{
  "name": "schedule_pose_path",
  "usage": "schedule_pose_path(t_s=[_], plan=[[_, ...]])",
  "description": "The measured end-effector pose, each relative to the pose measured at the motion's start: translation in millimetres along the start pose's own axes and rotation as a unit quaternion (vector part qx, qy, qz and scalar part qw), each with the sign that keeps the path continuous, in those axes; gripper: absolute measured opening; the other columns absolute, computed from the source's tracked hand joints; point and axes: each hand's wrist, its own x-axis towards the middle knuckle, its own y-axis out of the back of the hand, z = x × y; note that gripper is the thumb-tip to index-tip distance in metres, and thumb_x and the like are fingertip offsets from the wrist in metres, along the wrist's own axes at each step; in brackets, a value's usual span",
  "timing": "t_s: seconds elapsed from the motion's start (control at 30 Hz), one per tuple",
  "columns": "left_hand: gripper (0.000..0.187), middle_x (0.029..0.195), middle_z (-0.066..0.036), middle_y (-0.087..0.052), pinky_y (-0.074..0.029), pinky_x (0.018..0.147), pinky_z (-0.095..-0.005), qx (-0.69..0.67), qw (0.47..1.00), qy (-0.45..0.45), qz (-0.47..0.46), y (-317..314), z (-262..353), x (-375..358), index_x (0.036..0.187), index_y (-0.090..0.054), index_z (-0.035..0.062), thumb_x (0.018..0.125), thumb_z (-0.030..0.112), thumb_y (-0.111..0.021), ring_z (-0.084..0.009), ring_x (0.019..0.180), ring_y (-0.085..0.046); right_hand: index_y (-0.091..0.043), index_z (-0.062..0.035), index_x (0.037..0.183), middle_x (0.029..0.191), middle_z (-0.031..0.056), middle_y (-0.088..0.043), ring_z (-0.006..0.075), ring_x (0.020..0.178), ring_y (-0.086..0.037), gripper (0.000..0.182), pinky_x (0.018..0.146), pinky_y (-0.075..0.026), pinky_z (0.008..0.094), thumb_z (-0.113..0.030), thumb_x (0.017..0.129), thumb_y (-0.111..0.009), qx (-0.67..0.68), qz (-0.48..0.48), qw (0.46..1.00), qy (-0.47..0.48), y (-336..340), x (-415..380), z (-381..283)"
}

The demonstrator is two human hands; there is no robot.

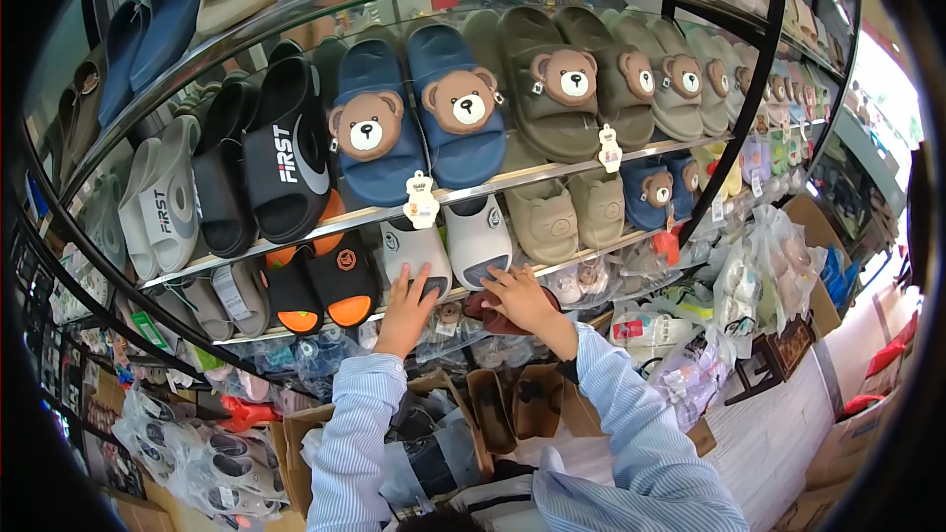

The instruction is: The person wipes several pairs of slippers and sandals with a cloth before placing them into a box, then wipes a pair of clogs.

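The left hand's fingers [418, 281] are spread and extended, lying on the toe of the left pale slipper [399, 248] without clenching around it. The right hand [522, 300] reaches with spread fingers to the toe of the right pale slipper [476, 227]; a maroon item [500, 322] shows beneath its palm, and I cannot tell whether the hand grips it. Both pale slippers lean side by side on the lower shelf, toes toward the near side. Just left of them stand black slippers with orange soles [340, 276]; to the right is an olive pair with raised animal faces [544, 222]. On the shelf above, a white tag [421, 202] hangs at blue bear-faced slippers [458, 143], with black "FIRST" slippers [283, 163] farther left. Striped sleeves [367, 414] extend toward the near side, over an open cardboard box. Bagged slippers [241, 468] lie near left, and a dark stool [781, 357] stands right.
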Motion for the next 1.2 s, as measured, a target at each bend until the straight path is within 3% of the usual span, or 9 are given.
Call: schedule_pose_path(t_s=[0.1,0.2,0.23,0.37,0.67,0.83,0.93,1.03,1.2], plan=[[0.044,0.148,-0.011,-0.026,-0.03,0.107,-0.0533,-0.014,1.0,0.003,0.012,5.7,3.4,-2.2,0.121,-0.055,0.0139,0.078,0.006,-0.062,-0.0391,0.137,-0.024,-0.061,-0.0142,0.117,0.112,0.0084,-0.064,0.0279,0.102,-0.059,0.043,0.097,-0.037,0.049,-0.041,0.084,-0.06,0.029,-0.027,0.999,-0.022,17.2,7.2,0.9],[0.048,0.148,-0.011,-0.027,-0.029,0.108,-0.0514,-0.015,1.0,0.001,0.002,27.4,7.3,-2.6,0.123,-0.054,0.0145,0.077,0.006,-0.064,-0.037,0.137,-0.024,-0.061,-0.0131,0.116,0.099,0.0102,-0.068,0.03,0.093,-0.062,0.041,0.091,-0.042,0.0448,-0.039,0.084,-0.06,0.065,-0.054,0.996,-0.034,58.0,19.9,-8.5],[0.051,0.147,-0.012,-0.028,-0.029,0.109,-0.05,-0.022,1.0,-0.003,0.009,34.1,7.2,-1.7,0.124,-0.053,0.0136,0.076,0.006,-0.065,-0.0366,0.137,-0.025,-0.061,-0.0106,0.115,0.09,0.012,-0.068,0.032,0.084,-0.064,0.04,0.08,-0.047,0.0422,-0.036,0.084,-0.06,0.066,-0.027,0.997,-0.021,75.5,23.8,-13.7],[0.047,0.144,-0.013,-0.033,-0.03,0.108,-0.0503,-0.055,0.996,-0.011,0.064,77.8,12.3,4.5,0.123,-0.053,0.0106,0.078,0.006,-0.063,-0.0376,0.136,-0.027,-0.058,-0.0081,0.115,0.09,0.013,-0.066,0.0309,0.08,-0.065,0.04,0.068,-0.051,0.0402,-0.033,0.084,-0.061,0.083,0.048,0.995,0.027,128.4,42.7,-33.8],[0.041,0.14,-0.015,-0.039,-0.034,0.105,-0.0506,-0.057,0.985,0.009,0.163,153.7,-2.1,-3.4,0.12,-0.055,0.0084,0.079,0.006,-0.061,-0.0379,0.132,-0.034,-0.059,-0.0075,0.113,0.095,0.0123,-0.066,0.0306,0.084,-0.065,0.038,0.07,-0.051,0.0388,-0.021,0.079,-0.066,0.096,0.139,0.982,0.09,184.2,76.0,-75.1],[0.039,0.133,-0.016,-0.046,-0.036,0.103,-0.0473,-0.016,0.971,0.042,0.236,190.3,-25.2,-18.6,0.116,-0.056,0.002,0.078,0.007,-0.062,-0.0375,0.127,-0.04,-0.062,-0.004,0.112,0.102,0.0172,-0.066,0.0338,0.09,-0.064,0.036,0.076,-0.051,0.0358,-0.019,0.081,-0.07,0.187,0.385,0.904,0.005,233.4,109.9,-107.2],[0.055,0.139,-0.016,-0.043,-0.034,0.105,-0.0451,0.032,0.961,0.115,0.251,204.9,-40.2,-23.5,0.129,-0.047,0.0008,0.077,0.007,-0.063,-0.0374,0.13,-0.038,-0.062,-0.0032,0.112,0.099,0.0157,-0.066,0.0318,0.089,-0.065,0.036,0.077,-0.051,0.0359,-0.012,0.079,-0.072,0.222,0.486,0.843,0.065,266.2,154.7,-133.7],[0.062,0.139,-0.018,-0.042,-0.033,0.107,-0.0435,0.035,0.961,0.12,0.246,197.7,-56.8,-24.9,0.133,-0.042,-0.0011,0.077,0.01,-0.064,-0.0368,0.13,-0.038,-0.063,-0.0058,0.107,0.099,0.0111,-0.066,0.0312,0.093,-0.062,0.042,0.079,-0.049,0.0401,-0.016,0.069,-0.077,0.061,0.553,0.803,0.214,273.8,219.5,-170.1],[0.063,0.136,-0.019,-0.045,-0.036,0.105,-0.0431,0.035,0.961,0.106,0.254,190.7,-64.3,-24.8,0.133,-0.041,-0.0017,0.075,0.008,-0.063,-0.037,0.128,-0.041,-0.058,-0.0181,0.119,0.131,0.0111,-0.051,0.0382,0.124,-0.043,0.052,0.097,-0.033,0.0593,-0.034,0.071,-0.075,-0.003,0.285,0.942,0.178,191.4,269.0,-215.4]])
